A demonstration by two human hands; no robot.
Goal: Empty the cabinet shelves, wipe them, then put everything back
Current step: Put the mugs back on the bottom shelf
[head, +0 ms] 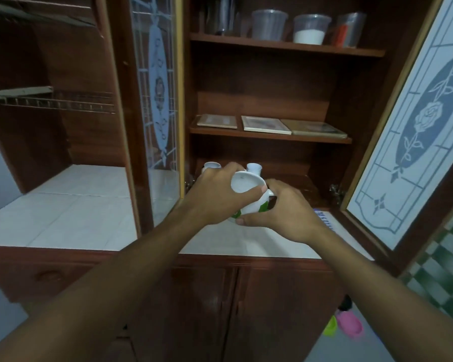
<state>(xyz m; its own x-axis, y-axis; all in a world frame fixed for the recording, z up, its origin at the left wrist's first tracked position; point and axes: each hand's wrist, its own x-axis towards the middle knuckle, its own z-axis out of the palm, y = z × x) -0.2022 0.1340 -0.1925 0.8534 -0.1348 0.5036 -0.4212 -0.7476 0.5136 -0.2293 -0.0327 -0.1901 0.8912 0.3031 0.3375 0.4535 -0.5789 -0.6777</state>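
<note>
1. Both your forearms reach up from the bottom of the view and meet in front of the open cabinet.
2. Your left hand [217, 194] curls over a white cup [246, 184] printed with green, its thumb lying along the round white face. Your right hand [283, 212] grips the same cup from the other side, thumb beneath it.
3. You hold the cup tipped, just in front of the lowest shelf [298, 184] and above the tiled counter [76, 205].
4. Two smaller white cups [211, 166] stand on that shelf, behind your left hand.
5. Higher up, the middle shelf [270, 137] carries three flat framed pieces [264, 124] side by side, and the top shelf [285, 47] holds a row of plastic containers [310, 28].
6. With every shelf loaded, you are most likely at the emptying stage, on the lowest shelf. These hands alone do not show whether the cup is coming out or going in.
7. If it is coming out, level the cup, then set it on bare tile to the left, well away from the counter edge.
8. After that, free one hand for the small cups; they look light and easy to knock over.
</note>
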